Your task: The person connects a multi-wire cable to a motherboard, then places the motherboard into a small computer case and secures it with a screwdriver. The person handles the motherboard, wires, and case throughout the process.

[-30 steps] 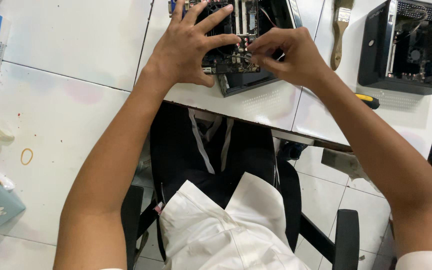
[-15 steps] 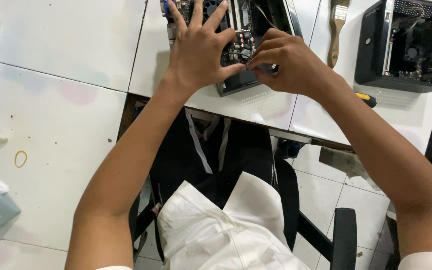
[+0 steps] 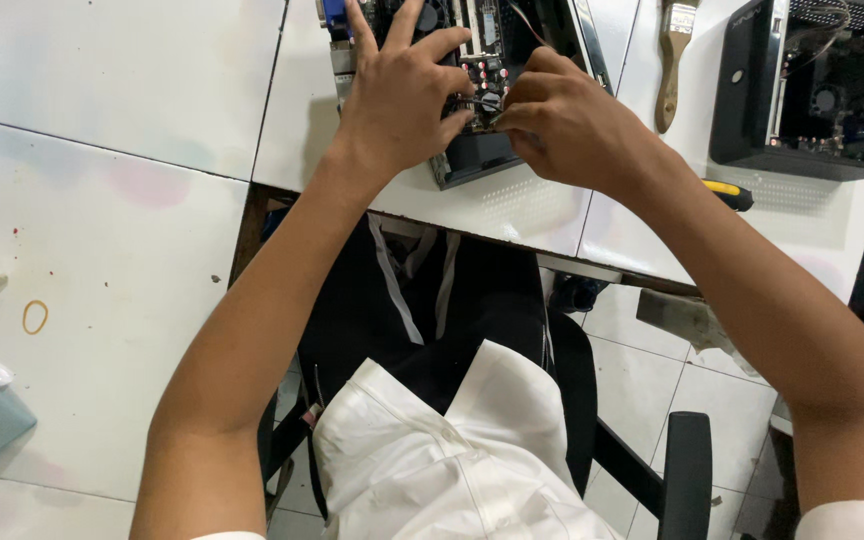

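White surface (image 3: 512, 205) carries an opened computer case (image 3: 472, 160) at its near edge. The left hand (image 3: 402, 95) lies spread on the motherboard (image 3: 487, 45); the right hand (image 3: 562, 125) pinches a small connector. Hard pressing could bend pins, or nudge the case off.

Circuit board (image 3: 497, 60) part-hidden under hands, top cropped

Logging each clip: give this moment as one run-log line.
left hand: spread on circuit board | right hand: pinching small part, unclear | paintbrush: lying right of the board
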